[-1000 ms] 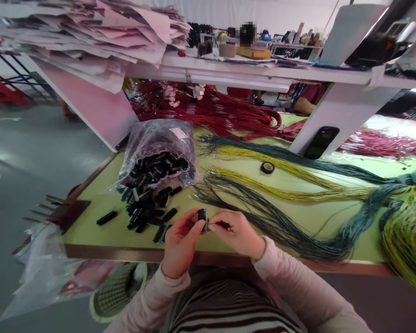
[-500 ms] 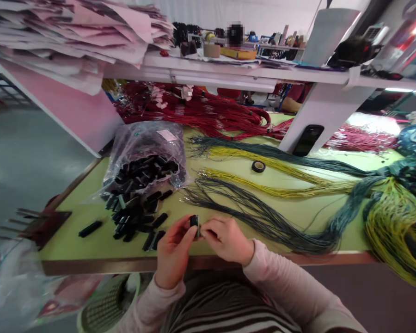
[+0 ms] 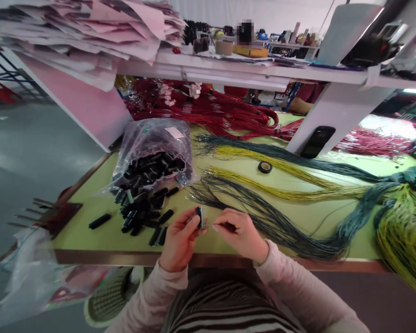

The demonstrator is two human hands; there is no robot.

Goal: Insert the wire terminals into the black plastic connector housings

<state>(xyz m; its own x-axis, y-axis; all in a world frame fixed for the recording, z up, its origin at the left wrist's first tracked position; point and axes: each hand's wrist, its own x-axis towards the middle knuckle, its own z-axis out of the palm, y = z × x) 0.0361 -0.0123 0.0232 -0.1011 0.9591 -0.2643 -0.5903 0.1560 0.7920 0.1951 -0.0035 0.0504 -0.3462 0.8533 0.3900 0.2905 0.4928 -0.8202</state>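
My left hand (image 3: 180, 241) is shut on a black multi-pin connector housing (image 3: 201, 217), held upright between thumb and fingers. My right hand (image 3: 241, 232) is just to its right, apart from the housing, pinching a short dark object (image 3: 229, 227) that looks like wire ends. A loose pile of black connector housings (image 3: 140, 213) lies left of my hands, spilling from a clear plastic bag (image 3: 152, 138). Right of my hands runs a long bundle of dark green wires (image 3: 266, 219).
Yellow wire bundles (image 3: 280, 190), a tape roll (image 3: 265, 167) and red wire bundles (image 3: 208, 111) lie on the green tabletop (image 3: 78, 236). A shelf (image 3: 222, 64) with stacked papers spans overhead on white supports. A plastic basket (image 3: 109, 296) sits on the floor below the table edge.
My right hand has drawn slightly away from the housing, opening a small gap between my hands. The housing now shows its pin side. The view has shifted slightly.
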